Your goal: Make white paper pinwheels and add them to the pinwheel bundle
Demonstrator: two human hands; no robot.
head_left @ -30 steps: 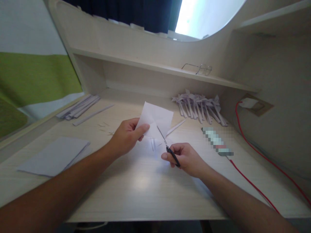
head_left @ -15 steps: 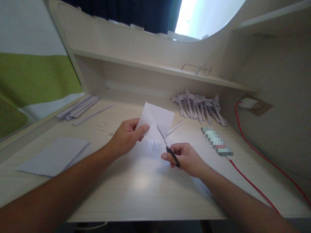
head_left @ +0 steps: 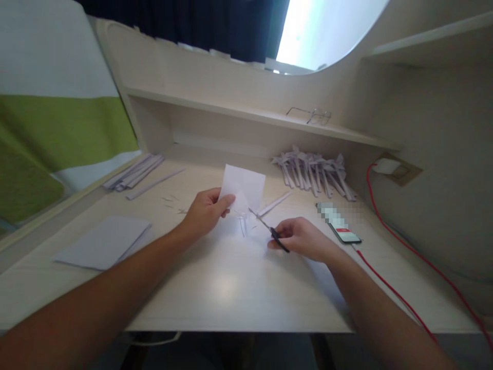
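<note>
Hands (head_left: 204, 211) (head_left: 302, 239) angle inward (left pinching paper (head_left: 246, 186), right holding scissors (head_left: 276, 237)).

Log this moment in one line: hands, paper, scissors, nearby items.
Left hand: grips white sheet | Right hand: holds scissors, tips near sheet's lower edge | Nearby: phone on desk, right of scissors
</note>
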